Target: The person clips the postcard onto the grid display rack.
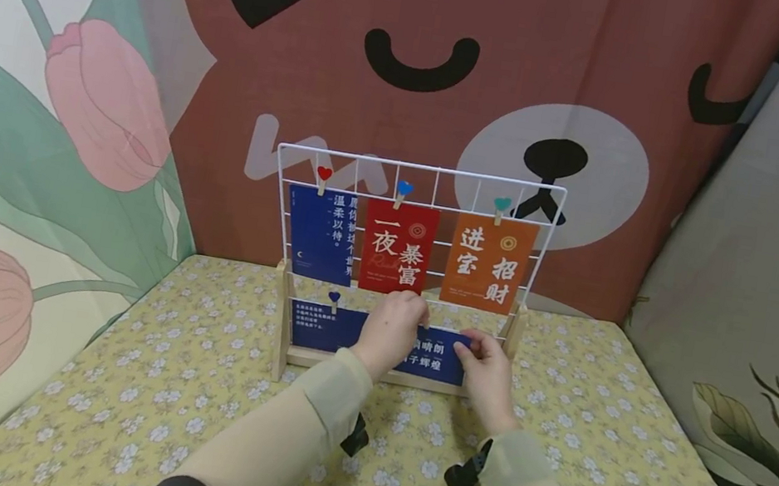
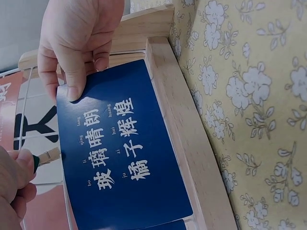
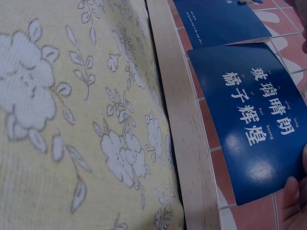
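In the head view my left hand [image 1: 389, 329] is at the middle of the white wire grid rack, over the top edge of a blue card [image 1: 438, 370]. The left wrist view shows this hand's fingers and thumb pinching a small wooden clothespin [image 2: 49, 156] with a dark green top, its tip right at the card's edge. My right hand [image 1: 488, 378] pinches the card's upper right corner between thumb and fingers. White writing runs across the card, which leans slightly tilted against the lower grid. Beside it another blue card [image 1: 327, 328] hangs from a dark blue heart clothespin [image 1: 334, 299].
Above hang a blue card [image 1: 320, 237], a red card [image 1: 398, 236] and an orange card [image 1: 489, 265], each under a heart clothespin. The rack's wooden base [image 1: 326, 361] stands on a flowered tablecloth [image 1: 187, 381]. Behind is a bear-print curtain [image 1: 407, 128].
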The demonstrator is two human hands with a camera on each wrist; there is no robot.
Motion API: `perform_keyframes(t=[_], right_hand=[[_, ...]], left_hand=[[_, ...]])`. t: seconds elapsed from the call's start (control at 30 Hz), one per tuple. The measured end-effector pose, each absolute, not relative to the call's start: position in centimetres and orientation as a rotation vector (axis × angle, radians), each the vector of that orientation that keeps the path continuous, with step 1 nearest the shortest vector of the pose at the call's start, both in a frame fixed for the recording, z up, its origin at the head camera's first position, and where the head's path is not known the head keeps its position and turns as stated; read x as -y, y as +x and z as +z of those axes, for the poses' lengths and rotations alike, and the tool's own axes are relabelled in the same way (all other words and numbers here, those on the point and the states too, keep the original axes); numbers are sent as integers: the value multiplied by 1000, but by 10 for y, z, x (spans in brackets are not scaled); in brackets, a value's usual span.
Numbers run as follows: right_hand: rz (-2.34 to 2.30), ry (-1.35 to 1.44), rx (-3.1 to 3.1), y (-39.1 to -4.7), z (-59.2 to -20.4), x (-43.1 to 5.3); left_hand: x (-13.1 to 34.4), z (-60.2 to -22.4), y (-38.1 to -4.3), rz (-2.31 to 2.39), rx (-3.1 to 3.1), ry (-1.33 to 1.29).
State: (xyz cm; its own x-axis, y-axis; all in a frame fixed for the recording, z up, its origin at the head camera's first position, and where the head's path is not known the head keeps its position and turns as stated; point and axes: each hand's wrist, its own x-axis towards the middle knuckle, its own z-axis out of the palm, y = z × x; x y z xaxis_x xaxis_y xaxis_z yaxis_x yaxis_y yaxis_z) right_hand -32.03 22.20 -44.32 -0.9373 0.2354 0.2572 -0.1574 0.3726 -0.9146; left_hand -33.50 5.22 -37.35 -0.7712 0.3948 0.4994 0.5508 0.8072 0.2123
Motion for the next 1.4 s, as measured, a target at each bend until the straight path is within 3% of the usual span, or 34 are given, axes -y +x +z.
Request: perform_keyframes(t=[1.4], right_hand=[[1302,-105,2247,-319,-446,-211]], left_hand=[[-49,-395,-323,-332,2415,-790]])
